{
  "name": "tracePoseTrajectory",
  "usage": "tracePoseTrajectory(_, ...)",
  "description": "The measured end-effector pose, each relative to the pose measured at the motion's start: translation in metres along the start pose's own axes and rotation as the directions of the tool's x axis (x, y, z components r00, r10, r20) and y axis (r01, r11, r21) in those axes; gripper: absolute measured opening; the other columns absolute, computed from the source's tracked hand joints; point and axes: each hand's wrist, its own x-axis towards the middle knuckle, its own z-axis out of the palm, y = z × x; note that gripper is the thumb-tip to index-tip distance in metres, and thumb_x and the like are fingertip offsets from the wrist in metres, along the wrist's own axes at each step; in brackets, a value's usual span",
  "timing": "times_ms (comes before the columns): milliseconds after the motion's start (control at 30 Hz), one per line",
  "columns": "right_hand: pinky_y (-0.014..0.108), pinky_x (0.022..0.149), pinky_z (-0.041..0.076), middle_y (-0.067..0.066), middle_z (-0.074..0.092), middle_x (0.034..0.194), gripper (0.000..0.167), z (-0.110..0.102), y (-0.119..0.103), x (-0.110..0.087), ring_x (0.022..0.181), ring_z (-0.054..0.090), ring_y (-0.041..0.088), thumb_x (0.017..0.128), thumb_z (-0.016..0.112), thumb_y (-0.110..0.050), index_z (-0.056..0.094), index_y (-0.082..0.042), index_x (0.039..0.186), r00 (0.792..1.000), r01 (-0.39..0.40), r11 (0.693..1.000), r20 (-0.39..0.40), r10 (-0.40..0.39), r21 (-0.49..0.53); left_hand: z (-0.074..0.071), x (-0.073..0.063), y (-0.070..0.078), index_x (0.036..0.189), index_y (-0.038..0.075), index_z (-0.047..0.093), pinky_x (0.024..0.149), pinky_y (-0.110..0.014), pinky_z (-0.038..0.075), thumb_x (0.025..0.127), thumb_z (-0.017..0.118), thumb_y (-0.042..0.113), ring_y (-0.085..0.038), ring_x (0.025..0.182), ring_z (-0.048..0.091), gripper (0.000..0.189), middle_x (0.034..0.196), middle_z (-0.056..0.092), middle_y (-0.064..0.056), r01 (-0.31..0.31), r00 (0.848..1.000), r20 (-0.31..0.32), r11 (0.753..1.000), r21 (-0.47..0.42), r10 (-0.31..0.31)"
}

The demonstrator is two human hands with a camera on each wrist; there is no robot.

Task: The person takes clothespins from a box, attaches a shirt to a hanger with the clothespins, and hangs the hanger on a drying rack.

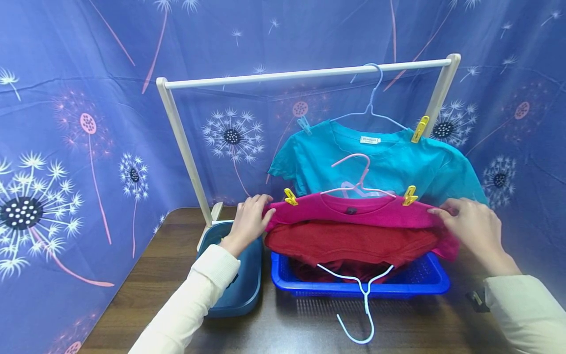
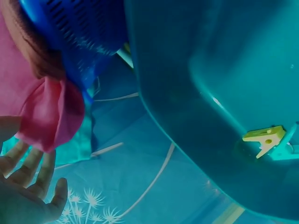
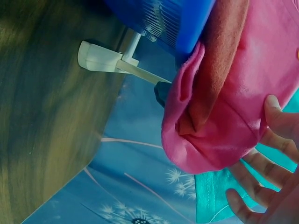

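Note:
A magenta T-shirt on a pink hanger is stretched between both hands in the head view. Yellow clothespins grip it at both shoulders. My left hand pinches its left sleeve, thumb in front and fingers behind. At the opposite sleeve, my right hand holds the cloth the same way, as the right wrist view shows. A red garment lies against the T-shirt's front, over the blue basket. From its lower edge a white hanger sticks out, hook toward me.
Behind, a turquoise T-shirt with clothespins hangs by a lilac hanger from the wooden rack. At left stands a dark teal tub, with clothespins inside. A small black object lies near the right sleeve.

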Motion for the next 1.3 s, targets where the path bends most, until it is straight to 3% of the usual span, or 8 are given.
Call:
tracePoseTrajectory(300, 0.034, 0.042, 0.026, 0.012, 0.061, 0.062, 0.025, 0.001, -0.001, 0.0, 0.053, 0.048, 0.026, 0.079, 0.068, -0.033, 0.066, -0.009, 0.072, 1.0, 0.022, 1.0, -0.017, -0.022, -0.004, 0.006, 0.001, -0.008, 0.095, 0.01, 0.06, 0.074, -0.045, 0.046, 0.084, 0.064, 0.019, -0.027, 0.086, 0.062, 0.015, 0.089, 0.066, -0.006, -0.014, 0.999, -0.046, 1.0, -0.011, 0.014)
tracePoseTrajectory(667, 0.041, 0.042, 0.03, 0.014, 0.063, 0.068, 0.015, 0.001, -0.007, 0.002, 0.059, 0.054, 0.034, 0.077, 0.07, -0.023, 0.067, -0.008, 0.075, 0.987, 0.099, 0.995, -0.124, -0.102, -0.03, 0.003, 0.003, -0.014, 0.091, 0.009, 0.06, 0.07, -0.041, 0.049, 0.084, 0.064, 0.016, -0.024, 0.079, 0.063, 0.011, 0.084, 0.065, -0.005, -0.061, 0.995, -0.078, 0.998, -0.023, 0.059)
tracePoseTrajectory(900, 0.048, 0.045, 0.031, 0.016, 0.061, 0.068, 0.014, -0.004, -0.012, 0.003, 0.062, 0.054, 0.041, 0.075, 0.071, -0.02, 0.066, -0.007, 0.077, 0.978, 0.111, 0.992, -0.174, -0.12, -0.06, -0.004, 0.007, -0.014, 0.091, 0.008, 0.061, 0.067, -0.039, 0.05, 0.084, 0.065, 0.016, -0.021, 0.075, 0.062, 0.012, 0.082, 0.065, -0.005, -0.077, 0.993, -0.088, 0.997, -0.027, 0.074)
tracePoseTrajectory(1100, 0.046, 0.041, 0.029, 0.017, 0.062, 0.068, 0.014, -0.007, -0.014, 0.007, 0.057, 0.054, 0.041, 0.074, 0.07, -0.019, 0.065, -0.006, 0.074, 0.956, 0.146, 0.986, -0.247, -0.161, -0.076, -0.011, 0.014, -0.013, 0.089, 0.009, 0.06, 0.064, -0.039, 0.048, 0.084, 0.064, 0.016, -0.02, 0.071, 0.062, 0.01, 0.08, 0.064, -0.005, -0.083, 0.99, -0.115, 0.996, -0.012, 0.082)
tracePoseTrajectory(1300, 0.045, 0.041, 0.027, 0.017, 0.06, 0.066, 0.014, -0.012, -0.018, 0.015, 0.054, 0.051, 0.041, 0.075, 0.07, -0.018, 0.065, -0.005, 0.075, 0.948, 0.147, 0.986, -0.275, -0.162, -0.073, -0.019, 0.023, -0.011, 0.089, 0.01, 0.06, 0.063, -0.038, 0.046, 0.084, 0.063, 0.016, -0.018, 0.071, 0.061, 0.008, 0.079, 0.063, -0.003, -0.074, 0.988, -0.139, 0.997, -0.003, 0.073)
